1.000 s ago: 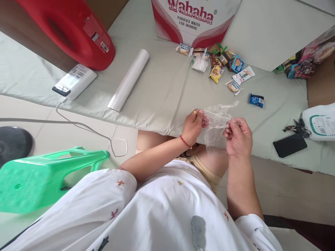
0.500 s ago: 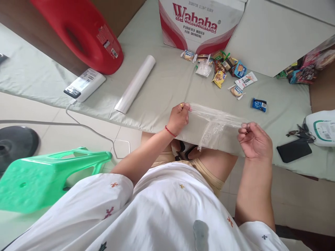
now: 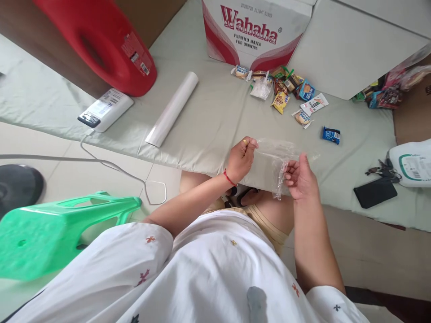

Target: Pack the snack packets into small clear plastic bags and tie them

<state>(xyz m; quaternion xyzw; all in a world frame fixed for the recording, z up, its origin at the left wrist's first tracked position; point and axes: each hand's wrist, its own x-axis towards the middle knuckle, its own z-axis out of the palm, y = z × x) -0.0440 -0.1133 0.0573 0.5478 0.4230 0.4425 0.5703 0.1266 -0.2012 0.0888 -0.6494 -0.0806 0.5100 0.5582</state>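
Note:
A thin, crumpled sheet of clear plastic film (image 3: 278, 148) stretches between my hands above the front edge of the cloth-covered surface. My left hand (image 3: 241, 158), with a ring and a red bracelet, pinches its left end. On the other side, my right hand (image 3: 301, 179) is turned palm inward, thumb raised away from half-curled fingers. Its fingertips touch the bunched part of the film that hangs down. A white roll (image 3: 172, 110), seemingly of plastic, lies to the left of my hands.
Wrapped snacks (image 3: 280, 102) lie in front of a Wahaha carton (image 3: 256, 36). One blue packet (image 3: 331, 135) sits apart. A black phone (image 3: 375, 194), keys and a white jug (image 3: 412, 163) are at right. At left are a red jug (image 3: 134, 58), a power bank (image 3: 106, 110) and a green stool (image 3: 67, 229).
My right hand has moved left, its thumb has lifted off, and it has let go of the film's right end. My left hand has shifted slightly right, still pinching.

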